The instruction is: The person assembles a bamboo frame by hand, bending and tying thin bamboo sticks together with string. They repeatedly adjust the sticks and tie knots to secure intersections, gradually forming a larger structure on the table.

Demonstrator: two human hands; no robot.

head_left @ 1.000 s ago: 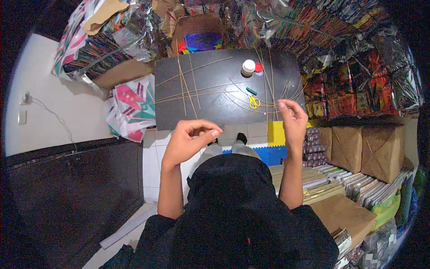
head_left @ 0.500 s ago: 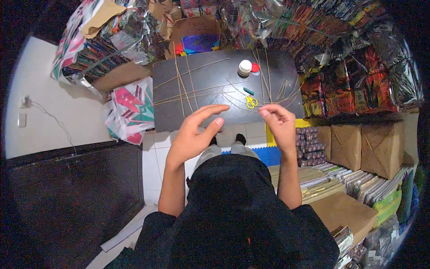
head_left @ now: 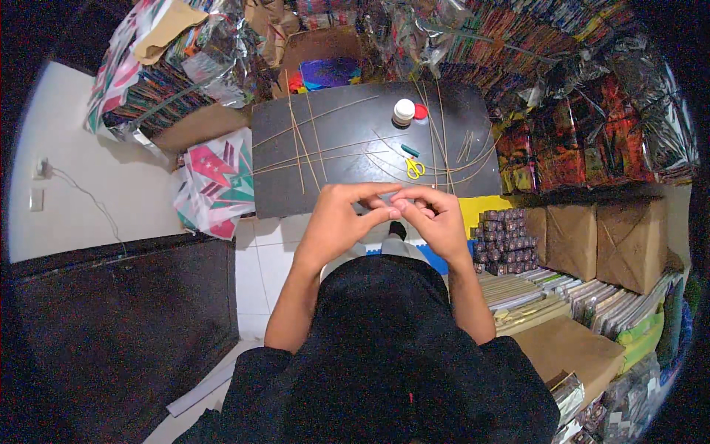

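My left hand [head_left: 342, 220] and my right hand [head_left: 439, 220] meet in front of the table's near edge, fingertips touching. The left index finger reaches out straight while its thumb presses in against the right fingers. On the right, thumb and fingers are pinched together. Whatever lies between the fingertips is too small or hidden to make out. Beyond them on the dark table [head_left: 347, 111] lie yellow scissors [head_left: 416, 169], a dark green stick-like piece [head_left: 410, 151], a white jar [head_left: 404, 112] and a red lid [head_left: 421, 112]. Several thin bamboo-like sticks [head_left: 318, 157] cross on the left.
More thin sticks [head_left: 438, 126] lie at the table's right, some bent in curves. Wrapped bundles [head_left: 577, 140] and brown packages [head_left: 629, 240] are stacked at the right. A printed plastic sack [head_left: 214, 181] leans at the table's left, and a dark panel [head_left: 126, 333] stands lower left.
Both hands have come together from apart, and their fingertips now touch. The left hand moved right, the right hand moved left and slightly down. The things on the table stayed put.
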